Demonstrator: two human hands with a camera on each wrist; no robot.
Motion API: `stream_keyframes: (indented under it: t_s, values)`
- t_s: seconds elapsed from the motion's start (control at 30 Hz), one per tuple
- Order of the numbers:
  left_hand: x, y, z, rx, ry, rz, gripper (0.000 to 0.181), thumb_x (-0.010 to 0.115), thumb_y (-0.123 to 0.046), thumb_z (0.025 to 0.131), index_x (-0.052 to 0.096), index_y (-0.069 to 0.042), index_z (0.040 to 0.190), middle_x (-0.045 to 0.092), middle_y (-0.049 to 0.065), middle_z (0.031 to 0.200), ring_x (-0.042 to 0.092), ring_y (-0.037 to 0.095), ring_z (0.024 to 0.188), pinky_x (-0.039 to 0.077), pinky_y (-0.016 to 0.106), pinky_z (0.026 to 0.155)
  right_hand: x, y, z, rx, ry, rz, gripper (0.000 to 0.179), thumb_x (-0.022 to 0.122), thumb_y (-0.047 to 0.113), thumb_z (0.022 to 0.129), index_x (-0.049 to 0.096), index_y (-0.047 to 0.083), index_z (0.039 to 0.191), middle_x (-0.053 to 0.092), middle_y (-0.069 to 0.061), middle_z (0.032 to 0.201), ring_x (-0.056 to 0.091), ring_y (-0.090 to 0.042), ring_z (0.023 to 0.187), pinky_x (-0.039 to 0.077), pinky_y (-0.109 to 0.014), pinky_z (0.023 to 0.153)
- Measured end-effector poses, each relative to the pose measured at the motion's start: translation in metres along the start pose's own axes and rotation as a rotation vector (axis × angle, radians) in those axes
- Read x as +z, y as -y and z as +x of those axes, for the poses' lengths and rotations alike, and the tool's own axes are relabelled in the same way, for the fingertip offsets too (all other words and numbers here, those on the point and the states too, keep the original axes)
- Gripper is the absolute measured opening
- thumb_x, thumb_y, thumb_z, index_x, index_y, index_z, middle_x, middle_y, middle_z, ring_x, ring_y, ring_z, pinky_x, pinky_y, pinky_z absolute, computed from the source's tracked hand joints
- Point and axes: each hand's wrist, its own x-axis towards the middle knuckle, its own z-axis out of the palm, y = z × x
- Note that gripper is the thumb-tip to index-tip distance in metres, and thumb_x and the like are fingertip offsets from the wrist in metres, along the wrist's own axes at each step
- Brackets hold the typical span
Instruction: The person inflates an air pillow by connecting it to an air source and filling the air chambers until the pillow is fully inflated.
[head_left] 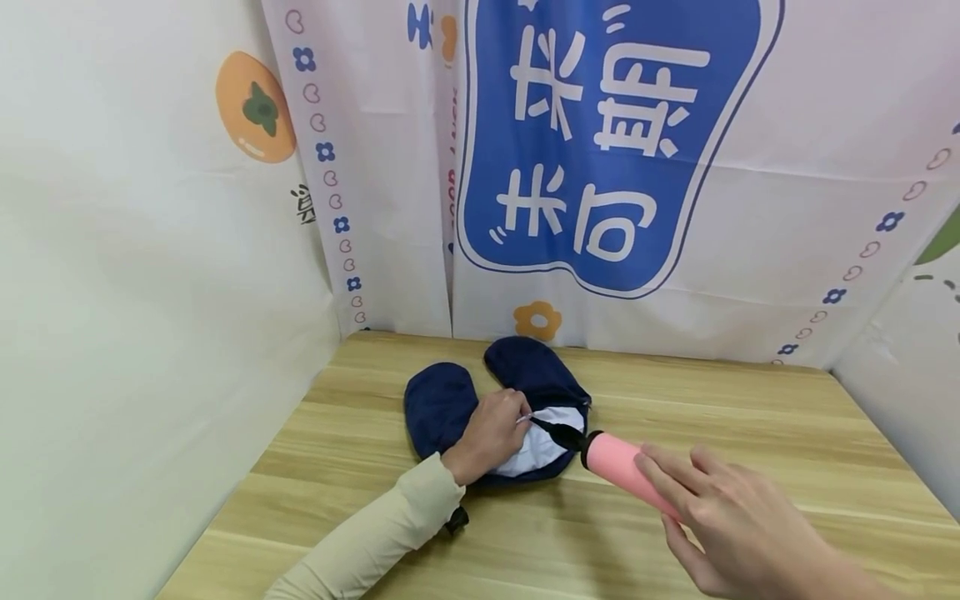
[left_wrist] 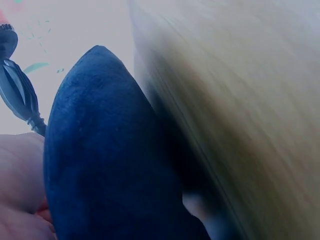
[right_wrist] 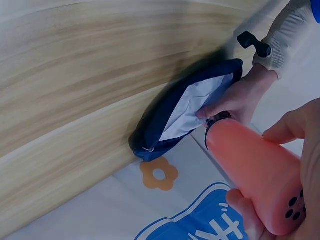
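Observation:
A navy U-shaped neck pillow [head_left: 438, 408] lies on the table, its zipped cover open over a white inner lining or bladder [head_left: 536, 454]. My left hand [head_left: 491, 433] reaches over the pillow and pinches a small pale piece, probably a valve, where the black nozzle [head_left: 561, 433] meets it. That nozzle belongs to a pink hand pump [head_left: 626, 468], which slants down to the right. My right hand [head_left: 738, 517] grips the pump's body, with thumb and fingers around it in the right wrist view. The left wrist view shows mostly the pillow's navy side [left_wrist: 105, 150].
The wood-grain table [head_left: 750, 433] extends around the pillow. Behind it hangs a white printed cloth [head_left: 780, 225] with a blue sign, and a white wall [head_left: 150, 292] borders the left. A small black object [head_left: 456, 522] shows beneath the left wrist.

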Motion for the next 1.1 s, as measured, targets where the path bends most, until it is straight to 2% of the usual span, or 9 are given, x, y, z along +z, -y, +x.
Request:
stream_keyframes:
  t_s: [0.23,0.5,0.57,0.63,0.7,0.73,0.8,0.93,1.1]
  values:
    - [0.0009,-0.0039,-0.0032,-0.039,-0.029,0.007,0.004,0.073,-0.005,0.095,0.077,-0.005,0.097,0.075,0.008,0.096,0.071,0.023,0.087,0.06,0.033,0.076,0.0023,0.005,0.0034,0.017,-0.001,-0.011,0.07,0.016,0.04,0.103,0.075,0.007,0.123,0.077,-0.002,0.118,0.052,-0.012,0.072,0.044,-0.025,0.051]
    - [0.0043,-0.0066,-0.0043,-0.038,-0.104,0.033,0.006,0.074,0.0,0.091,0.074,-0.005,0.092,0.074,0.011,0.092,0.072,0.028,0.085,0.062,0.038,0.076,0.003,0.0075,0.0075,0.013,0.017,-0.065,0.07,0.016,0.037,0.102,0.075,0.006,0.122,0.077,-0.004,0.118,0.052,-0.015,0.069,0.045,-0.027,0.049]
    - [0.0053,-0.0069,-0.0043,-0.035,-0.119,0.037,0.006,0.074,0.001,0.089,0.074,-0.004,0.091,0.074,0.011,0.091,0.073,0.029,0.084,0.061,0.038,0.074,0.0024,0.0074,0.0076,0.014,0.031,-0.062,0.064,0.023,0.035,0.1,0.075,0.006,0.123,0.077,-0.004,0.119,0.053,-0.016,0.069,0.046,-0.028,0.05]
    - [0.0061,-0.0074,-0.0044,-0.028,-0.131,0.043,0.005,0.075,0.001,0.089,0.073,-0.004,0.091,0.074,0.011,0.09,0.073,0.029,0.082,0.061,0.037,0.071,0.0011,0.0075,0.0078,0.02,0.051,-0.057,0.049,0.043,0.03,0.095,0.074,0.007,0.124,0.077,-0.004,0.12,0.053,-0.015,0.069,0.047,-0.027,0.05]
    - [0.0067,-0.0081,-0.0046,-0.018,-0.141,0.057,0.005,0.076,0.001,0.089,0.073,-0.003,0.09,0.073,0.011,0.089,0.073,0.029,0.08,0.061,0.036,0.068,0.0,0.0073,0.008,0.021,0.068,-0.054,0.048,0.06,0.027,0.084,0.074,0.007,0.125,0.076,-0.004,0.121,0.053,-0.015,0.069,0.047,-0.026,0.05]
    - [0.0072,-0.0084,-0.0047,-0.011,-0.146,0.067,0.005,0.076,0.001,0.09,0.073,-0.003,0.09,0.073,0.012,0.088,0.073,0.029,0.079,0.061,0.035,0.067,-0.0001,0.0074,0.0083,0.019,0.068,-0.058,0.047,0.06,0.027,0.084,0.074,0.007,0.125,0.076,-0.004,0.12,0.053,-0.015,0.069,0.047,-0.026,0.05]
    - [0.0078,-0.0093,-0.0045,-0.004,-0.152,0.088,0.004,0.076,0.0,0.09,0.073,-0.003,0.091,0.073,0.012,0.088,0.073,0.029,0.077,0.061,0.035,0.066,0.0004,0.0083,0.0094,0.016,0.055,-0.068,0.044,0.055,0.027,0.09,0.074,0.006,0.124,0.076,-0.004,0.119,0.053,-0.015,0.069,0.046,-0.027,0.049]
    - [0.0085,-0.0105,-0.0034,-0.002,-0.147,0.105,0.004,0.077,0.0,0.09,0.074,-0.002,0.091,0.073,0.012,0.088,0.073,0.028,0.078,0.061,0.035,0.067,0.0031,0.0092,0.0099,0.004,0.025,-0.08,0.07,0.015,0.033,0.101,0.075,0.005,0.121,0.076,-0.004,0.118,0.054,-0.016,0.069,0.047,-0.028,0.049]
    - [0.0085,-0.0084,-0.0034,0.014,-0.131,0.09,0.004,0.077,-0.001,0.089,0.074,-0.003,0.089,0.074,0.011,0.088,0.073,0.028,0.08,0.061,0.037,0.07,0.0054,0.0102,0.0069,-0.006,0.003,-0.065,0.068,0.016,0.033,0.102,0.076,0.004,0.121,0.076,-0.005,0.119,0.056,-0.017,0.069,0.049,-0.029,0.052]
